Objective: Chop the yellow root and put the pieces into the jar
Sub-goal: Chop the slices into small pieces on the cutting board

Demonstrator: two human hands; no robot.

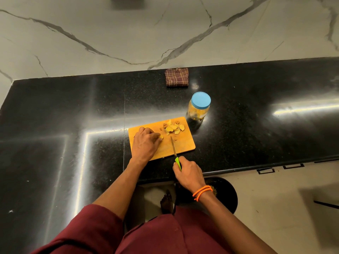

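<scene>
One yellow root [161, 137] is pinned to the cutting board [183, 145] by curled left hand [145, 143] fingers. A green-handled knife [175, 153] is gripped by the right hand [189, 174], fingers clamped round its handle. Cut pieces [172, 127] are heaped near the blue-lidded jar [199, 106].

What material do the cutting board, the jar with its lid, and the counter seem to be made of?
Cutting board: probably wood or bamboo, matte, even warm orange-tan. Jar: clear, glass or plastic, cannot tell which; yellow contents show through. Its lid: likely plastic, plain matte blue. Counter: looks like polished black stone, speckled, with sharp light reflections.
</scene>
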